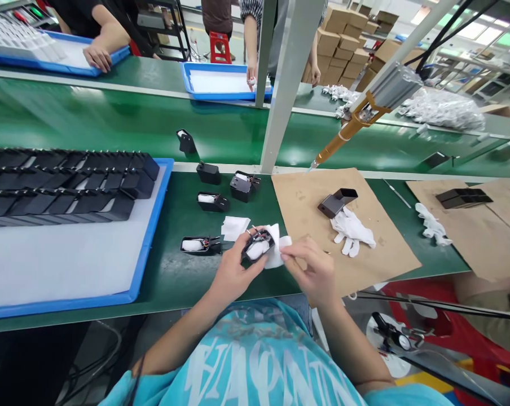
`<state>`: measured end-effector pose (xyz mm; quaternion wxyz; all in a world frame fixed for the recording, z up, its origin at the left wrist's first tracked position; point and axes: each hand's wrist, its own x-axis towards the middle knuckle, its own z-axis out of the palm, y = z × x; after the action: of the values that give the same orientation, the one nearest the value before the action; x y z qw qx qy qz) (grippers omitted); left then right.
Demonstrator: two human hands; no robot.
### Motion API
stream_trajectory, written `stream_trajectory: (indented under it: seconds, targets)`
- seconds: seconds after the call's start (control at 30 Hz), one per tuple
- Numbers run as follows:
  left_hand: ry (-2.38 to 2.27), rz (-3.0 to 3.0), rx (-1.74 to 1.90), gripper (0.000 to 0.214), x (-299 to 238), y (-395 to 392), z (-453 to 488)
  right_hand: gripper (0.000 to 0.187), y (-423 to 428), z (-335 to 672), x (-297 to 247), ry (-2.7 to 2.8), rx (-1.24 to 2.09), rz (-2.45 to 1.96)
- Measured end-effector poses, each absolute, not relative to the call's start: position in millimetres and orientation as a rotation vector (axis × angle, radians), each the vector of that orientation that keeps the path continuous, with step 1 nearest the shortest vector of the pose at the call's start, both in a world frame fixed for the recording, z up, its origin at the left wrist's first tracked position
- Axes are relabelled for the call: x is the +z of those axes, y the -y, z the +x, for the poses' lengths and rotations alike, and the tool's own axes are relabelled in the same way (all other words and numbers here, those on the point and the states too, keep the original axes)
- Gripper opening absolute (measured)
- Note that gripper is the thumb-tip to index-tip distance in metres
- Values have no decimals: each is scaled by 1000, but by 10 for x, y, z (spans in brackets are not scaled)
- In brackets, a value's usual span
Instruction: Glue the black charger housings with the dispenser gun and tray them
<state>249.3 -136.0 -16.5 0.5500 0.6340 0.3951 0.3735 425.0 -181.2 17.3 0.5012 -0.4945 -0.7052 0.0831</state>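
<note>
My left hand [233,273] grips a small black plastic housing [246,252] with its open side up; a white block and thin wires show inside. At the housing's right side, my right hand [313,266] pinches a white wipe [273,258], which touches the housing. Whether it is cloth or paper I cannot tell. Just behind my left hand lies a folded white sheet [235,228]. Similar black housings, one [201,245] left of my hand and another [212,202] farther back, rest on the green bench, some with white blocks visible.
Left, a blue-rimmed tray [139,270] holds rows of black housings [69,186]. Brown paper [297,197] on the right carries a black part [337,203] and white gloves [352,230]. An orange-bodied tool [339,138] hangs above it. A metal post [280,84] rises behind; co-workers stand across the line.
</note>
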Motion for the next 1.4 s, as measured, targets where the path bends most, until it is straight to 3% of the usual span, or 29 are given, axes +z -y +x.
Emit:
stream_trajectory:
  seconds: [0.13,0.33,0.53,0.63,0.77,0.87,1.0,1.07,1.23,1.4]
  targets:
    - [-935,1640,895,53,-129,1377,2480,26,1812,4106,122,1792,148,-1105]
    - [-965,1576,924,49,-96,1381,2348,16,1759,4781,-14,1644,2,-1560]
    - [-859,1643,877,50,-187,1354,2055,30,1294,5092,143,1866,-282,-1831]
    - [-820,1714,1067,50,-264,1326,1856,33,708,4674,387,2045,-93,-1615]
    - [-899,1819,1453,51,-376,1268,1620,52,-432,3744,664,2409,187,-1468]
    - [-965,1813,1623,49,-449,1247,1540,71,-1301,2983,729,2653,236,-1390]
    - [-1025,1834,1714,51,-521,1248,1537,79,-2097,2161,622,2849,207,-1344]
    - [-1073,1869,1684,56,-545,1245,1542,76,-2314,1909,531,2926,180,-1323]
    - [-1063,1940,1599,65,-549,1223,1525,40,-2554,1767,411,3040,119,-1255]
    - [-1016,1905,1616,63,-517,1228,1516,51,-2490,2143,567,3045,80,-1375]
